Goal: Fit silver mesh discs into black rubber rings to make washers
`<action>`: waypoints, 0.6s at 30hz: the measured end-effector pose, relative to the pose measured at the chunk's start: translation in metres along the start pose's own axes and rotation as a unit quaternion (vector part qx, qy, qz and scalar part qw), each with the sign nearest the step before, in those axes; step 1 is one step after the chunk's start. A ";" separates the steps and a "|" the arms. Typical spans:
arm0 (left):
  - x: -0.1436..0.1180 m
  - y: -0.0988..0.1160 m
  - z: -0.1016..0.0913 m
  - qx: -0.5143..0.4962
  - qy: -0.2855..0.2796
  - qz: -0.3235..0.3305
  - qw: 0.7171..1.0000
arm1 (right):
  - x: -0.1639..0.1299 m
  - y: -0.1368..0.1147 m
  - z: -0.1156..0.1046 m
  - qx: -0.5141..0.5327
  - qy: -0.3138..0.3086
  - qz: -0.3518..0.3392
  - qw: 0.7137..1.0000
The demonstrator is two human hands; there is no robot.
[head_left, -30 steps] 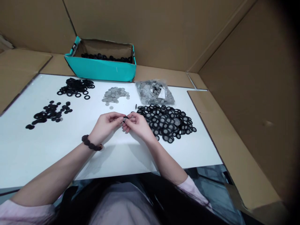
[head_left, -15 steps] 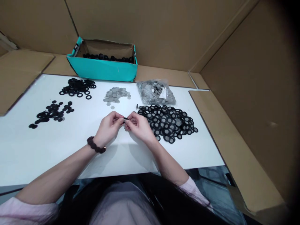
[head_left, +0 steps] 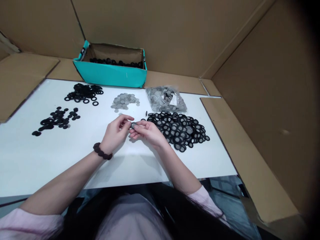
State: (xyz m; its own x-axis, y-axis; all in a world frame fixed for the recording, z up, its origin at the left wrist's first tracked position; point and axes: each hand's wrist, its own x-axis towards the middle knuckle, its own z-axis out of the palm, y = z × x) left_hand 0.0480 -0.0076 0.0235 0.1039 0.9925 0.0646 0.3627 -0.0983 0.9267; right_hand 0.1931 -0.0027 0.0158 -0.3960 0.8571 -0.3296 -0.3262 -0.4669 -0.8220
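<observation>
Between my hands is a small black ring with a grey disc (head_left: pixel 134 125) set in it, its grey face showing. My right hand (head_left: pixel 151 134) pinches the ring by its right side, thumb on top. My left hand (head_left: pixel 115 130) is close by on the left, with thumb and index finger apart and the thumb tip at the ring's edge; whether it touches is hard to tell. Just right of my right hand spreads a large heap of black rings with grey centres (head_left: pixel 180 130). Loose grey discs (head_left: pixel 123 101) lie beyond my left hand.
A pile of black rings (head_left: pixel 83 92) sits at the back left, with small black discs (head_left: pixel 58 118) nearer. A teal box (head_left: pixel 110 76) holding black pieces stands at the back. Beside it lies a clear bag of grey discs (head_left: pixel 162 100). Cardboard walls (head_left: pixel 170 36) enclose the white table (head_left: pixel 75 160).
Both hands pinched the piece together before. My left index finger has now lifted away from it, and the piece has turned so its grey face shows in my right hand.
</observation>
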 end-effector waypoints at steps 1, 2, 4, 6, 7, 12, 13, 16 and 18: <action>0.001 0.000 0.000 -0.005 -0.001 0.000 1.000 | -0.001 0.000 0.001 0.002 -0.002 0.003 1.000; 0.002 0.000 0.000 -0.016 -0.006 -0.005 1.000 | -0.001 -0.001 0.001 0.005 -0.002 0.005 1.000; 0.004 0.002 0.000 -0.052 -0.021 -0.027 0.998 | -0.001 -0.001 0.001 0.008 0.004 0.008 1.000; 0.005 0.004 0.001 -0.090 -0.029 -0.052 0.994 | -0.001 0.000 0.000 0.011 0.012 0.010 1.000; 0.005 0.005 0.002 -0.105 -0.032 -0.062 0.992 | -0.001 0.000 0.000 0.013 0.014 0.012 1.000; 0.003 0.003 0.003 -0.130 -0.019 -0.055 0.990 | 0.002 0.000 -0.002 0.006 0.032 0.000 0.999; 0.002 0.003 0.004 -0.128 -0.008 -0.047 0.991 | 0.002 0.000 -0.002 0.001 0.043 -0.011 0.999; 0.002 0.001 0.005 -0.127 0.010 -0.036 0.991 | 0.003 0.002 0.000 -0.020 0.077 -0.056 0.995; 0.002 -0.001 0.006 -0.129 0.010 -0.037 0.991 | 0.003 0.004 0.003 -0.036 0.100 -0.093 0.990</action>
